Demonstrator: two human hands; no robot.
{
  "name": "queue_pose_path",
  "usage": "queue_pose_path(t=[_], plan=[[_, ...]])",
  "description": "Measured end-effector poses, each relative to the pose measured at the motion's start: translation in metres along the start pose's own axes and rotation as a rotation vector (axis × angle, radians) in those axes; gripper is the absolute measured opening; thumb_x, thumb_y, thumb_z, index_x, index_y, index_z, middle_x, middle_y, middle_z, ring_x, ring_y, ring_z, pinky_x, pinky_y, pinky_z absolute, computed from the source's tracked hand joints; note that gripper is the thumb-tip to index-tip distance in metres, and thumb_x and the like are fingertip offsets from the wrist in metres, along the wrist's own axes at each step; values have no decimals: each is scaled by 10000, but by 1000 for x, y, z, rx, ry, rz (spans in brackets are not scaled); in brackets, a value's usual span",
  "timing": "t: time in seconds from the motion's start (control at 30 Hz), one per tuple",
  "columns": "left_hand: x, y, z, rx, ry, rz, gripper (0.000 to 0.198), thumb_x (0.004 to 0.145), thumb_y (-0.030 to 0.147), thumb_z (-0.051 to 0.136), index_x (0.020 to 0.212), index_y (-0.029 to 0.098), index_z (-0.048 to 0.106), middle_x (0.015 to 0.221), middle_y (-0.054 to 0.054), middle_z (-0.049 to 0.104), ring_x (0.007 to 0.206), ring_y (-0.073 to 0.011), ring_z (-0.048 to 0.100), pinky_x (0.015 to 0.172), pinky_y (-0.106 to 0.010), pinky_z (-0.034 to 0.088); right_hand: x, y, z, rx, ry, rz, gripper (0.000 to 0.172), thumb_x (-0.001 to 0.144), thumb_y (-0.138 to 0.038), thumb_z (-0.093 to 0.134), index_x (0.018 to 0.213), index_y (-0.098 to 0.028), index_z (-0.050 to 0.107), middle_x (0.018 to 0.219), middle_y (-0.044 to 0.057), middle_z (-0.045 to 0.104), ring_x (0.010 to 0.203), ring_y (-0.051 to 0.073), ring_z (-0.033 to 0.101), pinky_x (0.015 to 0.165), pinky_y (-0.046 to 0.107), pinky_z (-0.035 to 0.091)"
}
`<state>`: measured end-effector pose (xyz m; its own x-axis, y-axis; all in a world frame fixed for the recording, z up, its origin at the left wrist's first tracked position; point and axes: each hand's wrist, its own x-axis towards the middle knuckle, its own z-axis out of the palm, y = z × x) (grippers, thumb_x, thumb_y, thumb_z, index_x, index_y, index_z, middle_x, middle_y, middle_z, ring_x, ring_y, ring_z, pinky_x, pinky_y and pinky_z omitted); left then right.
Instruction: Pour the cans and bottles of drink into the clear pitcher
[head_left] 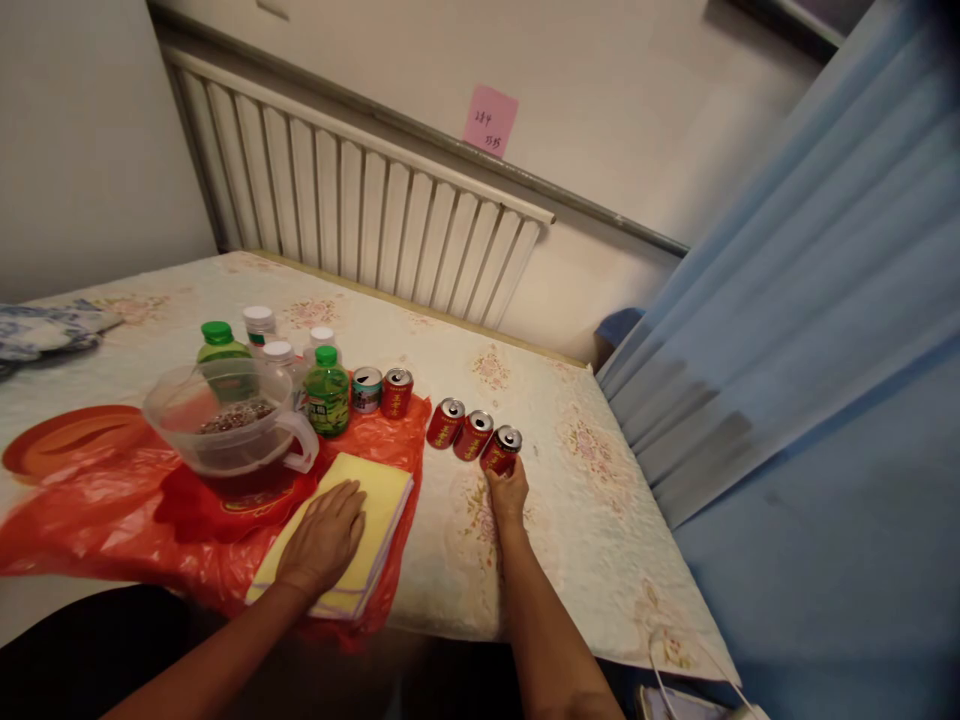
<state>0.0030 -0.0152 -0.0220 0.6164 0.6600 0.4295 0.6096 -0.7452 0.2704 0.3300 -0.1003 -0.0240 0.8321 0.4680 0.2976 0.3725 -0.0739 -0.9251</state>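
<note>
My right hand [509, 490] grips a red drink can [497, 455] standing on the flowered tablecloth. That can is the nearest in a slanting row with two more red cans, a middle one [474, 438] and a far one [447, 425]. My left hand [328, 530] lies flat on a folded yellow cloth [375, 500], fingers stretched out. Under the cloth spreads a red plastic bag [112, 530]. Another red can [397, 394] and a teal-and-red can [367, 391] stand behind the cloth, their tops opened.
A clear plastic jug [172, 415] with small dark bits inside stands on the bag. Behind it are green-capped bottles [328, 400] and white-lidded jars [259, 325]. An orange lid [45, 445] lies left. A radiator [360, 190] and blue curtain [787, 300] border the table.
</note>
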Motion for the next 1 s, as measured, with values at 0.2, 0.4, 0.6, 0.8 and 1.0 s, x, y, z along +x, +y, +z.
queue_pose_path(t=[0.2, 0.4, 0.6, 0.8, 1.0], plan=[[-1, -1, 2, 5, -5, 4, 363, 929, 306, 439, 1180, 150, 649, 1316, -161, 637, 1272, -311, 552, 1081, -487, 422, 3, 6, 1, -36, 8, -12, 442, 611, -332, 647, 1024, -179, 607, 942, 55, 712, 832, 218, 648, 788, 313, 496], [-1, -2, 2, -22, 10, 4, 361, 928, 323, 439, 1170, 161, 652, 1307, -159, 643, 1268, -309, 556, 1079, -494, 424, 4, 7, 1, -51, 2, -19, 392, 624, -322, 640, 989, -185, 596, 905, 42, 703, 800, 207, 639, 756, 295, 497], [-1, -2, 3, -12, 7, 0, 366, 927, 325, 436, 1169, 158, 654, 1307, -160, 644, 1262, -313, 558, 1077, -495, 425, 4, 6, 1, -50, -2, -26, 381, 635, -329, 635, 990, -194, 598, 908, 36, 709, 783, 198, 636, 741, 282, 489], [-1, -2, 3, -13, -2, -6, 359, 920, 320, 453, 1173, 164, 655, 1314, -153, 640, 1266, -312, 556, 1085, -488, 419, 3, 4, 1, -53, -7, -34, 347, 646, -334, 637, 962, -196, 595, 866, 24, 696, 769, 199, 632, 725, 278, 485], [-1, -3, 4, 33, -8, 11, 378, 931, 318, 433, 1184, 142, 652, 1327, -164, 630, 1273, -315, 548, 1078, -487, 422, 3, 5, 1, -64, 10, -41, 392, 636, -337, 651, 995, -187, 604, 912, 43, 696, 792, 210, 630, 748, 293, 484]])
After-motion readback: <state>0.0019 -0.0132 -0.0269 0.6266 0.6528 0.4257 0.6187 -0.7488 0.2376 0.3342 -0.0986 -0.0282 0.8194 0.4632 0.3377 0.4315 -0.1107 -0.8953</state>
